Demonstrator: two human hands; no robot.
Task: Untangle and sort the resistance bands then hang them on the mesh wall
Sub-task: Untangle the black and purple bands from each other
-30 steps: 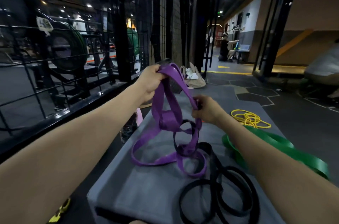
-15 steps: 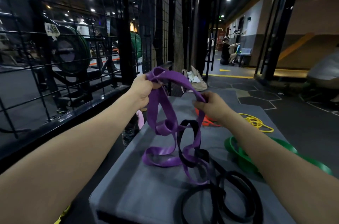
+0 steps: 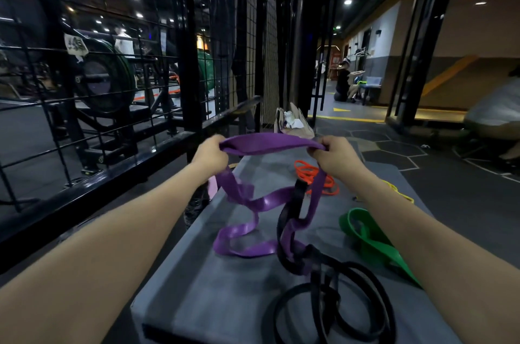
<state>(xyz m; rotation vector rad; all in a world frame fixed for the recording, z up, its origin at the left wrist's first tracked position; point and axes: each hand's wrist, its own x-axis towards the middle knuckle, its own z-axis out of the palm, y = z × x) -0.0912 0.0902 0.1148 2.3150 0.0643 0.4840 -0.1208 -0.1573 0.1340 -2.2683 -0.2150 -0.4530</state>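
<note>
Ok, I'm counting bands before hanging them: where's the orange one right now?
In the head view the orange band lies on the grey platform, right of centre, just beyond the right hand and behind the purple band.

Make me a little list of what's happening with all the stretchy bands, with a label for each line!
place: gym, grey padded bench beside a black mesh wall
left hand: grips one end of the raised purple stretch
right hand: grips the other end
purple band: pulled taut between the hands, the rest hangs twisted to the bench
black band: coiled on the bench, looped through the purple one
green band: lies at the bench's right edge
orange band: heaped further back
yellow band: partly hidden by the right arm
hung yet: none that I can see
</note>
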